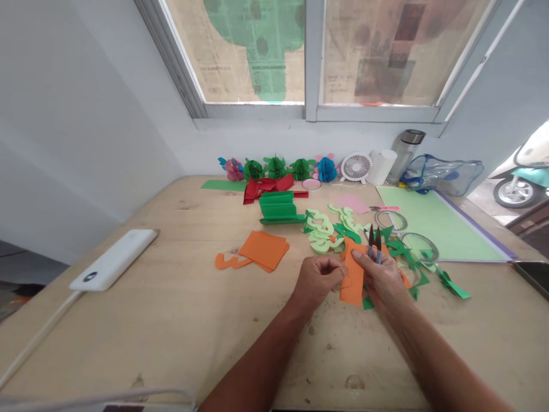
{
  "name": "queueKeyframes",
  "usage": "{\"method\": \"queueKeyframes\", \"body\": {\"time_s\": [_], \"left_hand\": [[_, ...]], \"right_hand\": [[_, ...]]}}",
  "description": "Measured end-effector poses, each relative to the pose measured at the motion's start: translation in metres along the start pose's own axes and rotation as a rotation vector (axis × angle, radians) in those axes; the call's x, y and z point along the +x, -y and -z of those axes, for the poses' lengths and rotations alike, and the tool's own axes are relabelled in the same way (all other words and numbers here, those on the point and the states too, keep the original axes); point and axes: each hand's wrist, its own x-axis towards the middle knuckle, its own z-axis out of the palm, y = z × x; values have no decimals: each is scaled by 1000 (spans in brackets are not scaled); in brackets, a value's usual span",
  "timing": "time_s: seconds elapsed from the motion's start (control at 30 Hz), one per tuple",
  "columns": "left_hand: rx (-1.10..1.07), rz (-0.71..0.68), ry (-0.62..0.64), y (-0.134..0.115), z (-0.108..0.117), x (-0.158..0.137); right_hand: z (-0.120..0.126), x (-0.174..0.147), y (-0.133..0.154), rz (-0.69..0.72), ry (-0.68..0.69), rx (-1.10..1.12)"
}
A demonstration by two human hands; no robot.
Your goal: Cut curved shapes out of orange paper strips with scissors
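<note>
A folded piece of orange paper (354, 280) is held upright between my two hands. My left hand (317, 280) is closed in a pinch at its left edge. My right hand (386, 280) grips small thread snips (374, 243), blades pointing up, while its thumb presses on the same orange paper. To the left lie a stack of orange paper squares (265, 250) and a wavy orange cutout (229, 261). Behind my hands sit light green curly cutouts (321, 232). Dark green scraps (401, 249) lie around my right hand, partly hidden by it.
Pleated green paper (278, 207) and red paper (270, 186) lie farther back. Tape rolls (420, 247) rest by a light green sheet (450, 229). Paper honeycomb figures (274, 167), a small fan (357, 167) and a bottle (405, 157) line the wall. A white power bank (114, 260) is left.
</note>
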Motion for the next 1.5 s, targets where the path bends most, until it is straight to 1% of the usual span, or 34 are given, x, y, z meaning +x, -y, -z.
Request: {"method": "queueKeyframes", "body": {"time_s": [0.17, 0.23, 0.37, 0.47, 0.53, 0.7, 0.9, 1.07, 1.2, 1.33, 1.5], "left_hand": [[44, -56, -24, 3, 0, 1], [47, -56, -25, 5, 0, 1], [-10, -28, -22, 7, -2, 2], [-63, -26, -31, 7, -3, 2], [-77, -46, -22, 6, -3, 1], [-48, -100, 1, 5, -4, -2], [30, -180, -10, 5, -5, -3], [50, -182, -18, 3, -4, -4], [38, -179, -18, 3, -4, -3], [22, -181, -12, 7, -4, -2], [2, -184, -6, 10, -4, -1]], "right_hand": [[0, -1, 0, 10, -9, -12], [0, -2, 0, 9, -3, -15], [1, -1, -2, 42, -31, -7], [1, -1, -3, 18, -27, -23], [0, -1, -3, 3, -23, -36], [-1, -3, -2, 34, -50, -40], [-1, -2, -3, 43, -13, -68], [1, 1, -5, 62, -27, -74], [0, 0, -3, 32, -8, -69], [-3, -1, 1, 64, -48, -76], [-1, 0, 0, 71, -32, -84]]}}
